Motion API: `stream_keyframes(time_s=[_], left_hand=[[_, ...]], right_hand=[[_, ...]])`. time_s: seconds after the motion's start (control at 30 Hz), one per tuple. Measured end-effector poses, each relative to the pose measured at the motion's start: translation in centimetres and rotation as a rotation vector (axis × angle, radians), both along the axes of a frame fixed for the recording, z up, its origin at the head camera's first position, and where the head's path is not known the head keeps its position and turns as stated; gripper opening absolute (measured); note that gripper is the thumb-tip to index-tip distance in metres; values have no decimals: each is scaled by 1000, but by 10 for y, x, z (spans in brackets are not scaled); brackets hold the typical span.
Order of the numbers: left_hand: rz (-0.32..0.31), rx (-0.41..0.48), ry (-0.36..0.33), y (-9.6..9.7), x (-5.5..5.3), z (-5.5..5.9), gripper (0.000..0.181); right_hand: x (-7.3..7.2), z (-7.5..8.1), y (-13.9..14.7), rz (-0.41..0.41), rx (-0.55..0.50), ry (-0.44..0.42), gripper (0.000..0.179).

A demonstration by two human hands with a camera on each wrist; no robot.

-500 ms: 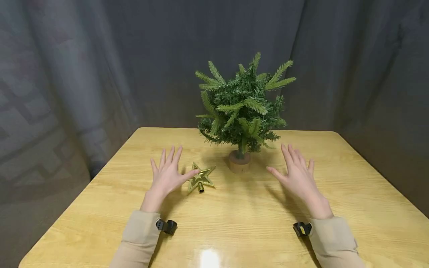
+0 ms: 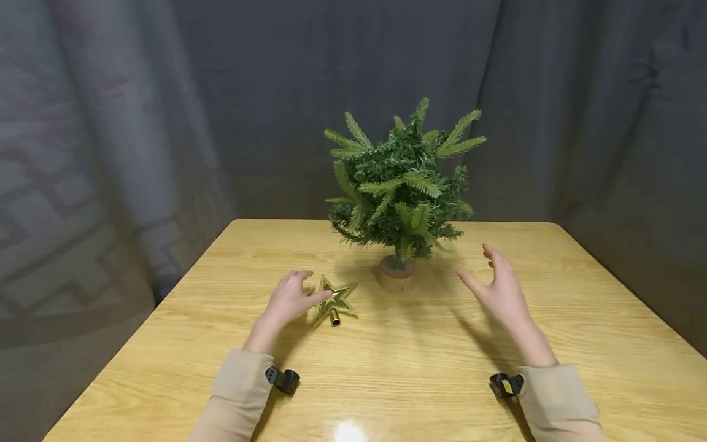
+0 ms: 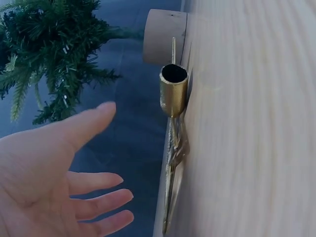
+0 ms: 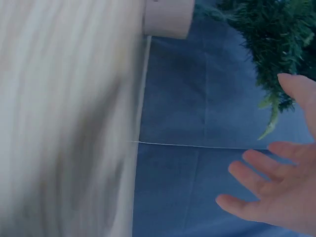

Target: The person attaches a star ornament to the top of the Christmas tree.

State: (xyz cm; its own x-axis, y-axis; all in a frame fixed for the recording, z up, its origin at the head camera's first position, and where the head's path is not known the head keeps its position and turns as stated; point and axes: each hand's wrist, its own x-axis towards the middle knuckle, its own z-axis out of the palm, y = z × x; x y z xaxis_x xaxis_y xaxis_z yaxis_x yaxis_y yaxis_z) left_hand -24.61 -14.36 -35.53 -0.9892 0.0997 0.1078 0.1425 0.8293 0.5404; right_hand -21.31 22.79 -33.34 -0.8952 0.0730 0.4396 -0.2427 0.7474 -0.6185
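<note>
A small artificial Christmas tree (image 2: 400, 190) stands upright on a round wooden base (image 2: 396, 277). To its front left, a gold star tree topper (image 2: 343, 301) lies flat on the table, its hollow socket (image 3: 174, 94) facing toward me. My left hand (image 2: 287, 301) hovers just left of the star, thumb over it in the head view; the left wrist view shows a gap between hand and star. Right of the tree base, my right hand (image 2: 504, 294) is held in the air, fingers loosely bent and thumb apart, with nothing in it.
The light wooden table (image 2: 386, 380) has rounded far corners. Dark grey curtains (image 2: 276, 110) hang behind it and along both sides. A small black camera (image 2: 284, 380) is strapped to the left wrist, another (image 2: 505, 385) to the right.
Both hands' fingers were spread and straight; now they bend inward. The left hand has come slightly nearer the star. The tree and star keep their places on the table.
</note>
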Motion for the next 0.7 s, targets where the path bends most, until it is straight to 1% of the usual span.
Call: stream_keyframes(time_s=[0.1, 0.23, 0.37, 0.43, 0.6, 0.7], left_hand=[[-10, 32, -34, 1, -1, -2, 72], [-10, 3, -70, 0, -3, -4, 70], [-14, -42, -124, -1, -4, -6, 71], [-13, -49, -148, -1, -5, -6, 70], [-10, -68, -182, 1, -7, -5, 65], [-9, -98, -199, 3, -9, -4, 64]], right_hand=[[3, 5, 3, 13, -92, -43, 75], [7, 12, 3, 26, -162, -68, 70], [12, 20, 0, 39, -206, -69, 66], [15, 24, -2, 39, -224, -67, 63], [20, 33, -3, 33, -273, -72, 59], [23, 39, -3, 47, -295, -75, 57]])
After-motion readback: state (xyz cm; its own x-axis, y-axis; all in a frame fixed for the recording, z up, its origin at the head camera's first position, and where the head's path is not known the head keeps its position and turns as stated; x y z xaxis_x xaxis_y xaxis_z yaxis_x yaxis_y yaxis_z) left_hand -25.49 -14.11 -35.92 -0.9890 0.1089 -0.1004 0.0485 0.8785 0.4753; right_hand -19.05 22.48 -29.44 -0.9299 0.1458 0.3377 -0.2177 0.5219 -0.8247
